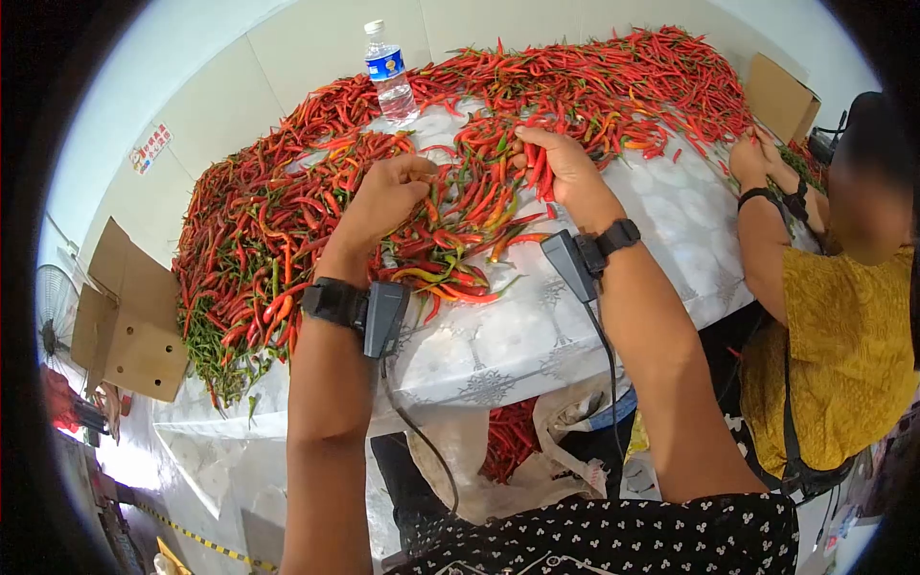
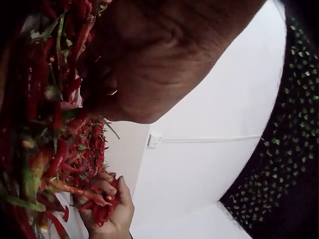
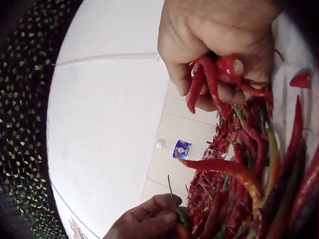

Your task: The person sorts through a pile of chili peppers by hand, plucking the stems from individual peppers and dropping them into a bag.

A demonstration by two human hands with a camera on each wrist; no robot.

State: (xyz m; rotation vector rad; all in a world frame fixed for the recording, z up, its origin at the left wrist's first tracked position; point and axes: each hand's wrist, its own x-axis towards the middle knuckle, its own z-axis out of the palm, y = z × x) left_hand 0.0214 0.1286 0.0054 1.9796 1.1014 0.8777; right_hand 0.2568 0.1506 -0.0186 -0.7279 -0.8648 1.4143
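Note:
A big heap of red chillies (image 1: 287, 211) with a few green ones covers a table under a white patterned cloth (image 1: 508, 335). My left hand (image 1: 420, 180) has its fingers curled into the small pile in front of me (image 1: 460, 240). In the right wrist view the left hand (image 3: 167, 214) pinches a chilli with a green stem. My right hand (image 1: 539, 158) grips a bunch of red chillies (image 3: 212, 79) just above that pile. The left wrist view shows my left palm (image 2: 164, 59) close up against the chillies (image 2: 50, 139).
A water bottle (image 1: 390, 75) stands among the chillies at the back. Another person in a yellow top (image 1: 843, 355) works with both hands (image 1: 752, 158) at the right. Cardboard boxes sit at the left (image 1: 125, 316) and back right (image 1: 781, 96). A bag of chillies (image 1: 513, 441) hangs below the table edge.

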